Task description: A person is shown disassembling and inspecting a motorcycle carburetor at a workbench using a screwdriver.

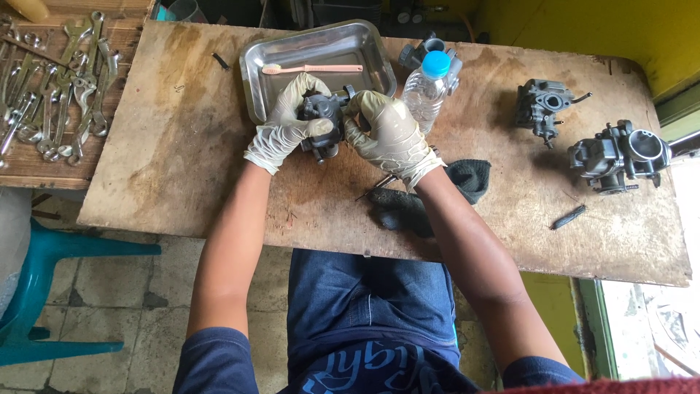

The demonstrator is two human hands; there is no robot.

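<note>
- Centrally, just above the middle of the frame, both gloved hands are clamped on one dark grey carburetor (323,120), held over the wooden counter (182,146).
- The left hand (286,125), in a pale glove, wraps the carburetor from the left side, its thumb lying across the front of the body.
- The right hand (390,135), also gloved, grips it from the right, fingers curled over the top edge.
- Directly behind the hands, toward the top of the frame, sits a shiny metal tray (255,76); a toothbrush (312,68) with a pinkish handle lies across it.
- Just right of the tray stands a clear plastic bottle (425,91) with a blue cap, and another grey part (419,51) shows behind it.
- Under the right forearm lies a dark cloth (470,179), with a thin metal tool (379,182) poking out beside it.
- Right of centre rests a second carburetor (543,106), and a third carburetor (616,155) sits near the right edge.
- A small black piece (569,217) lies below that third one.
- At the upper left, a heap of wrenches (55,87) is spread on a separate wooden board.
- A teal plastic chair (44,292) stands at the lower left on the floor.
</note>
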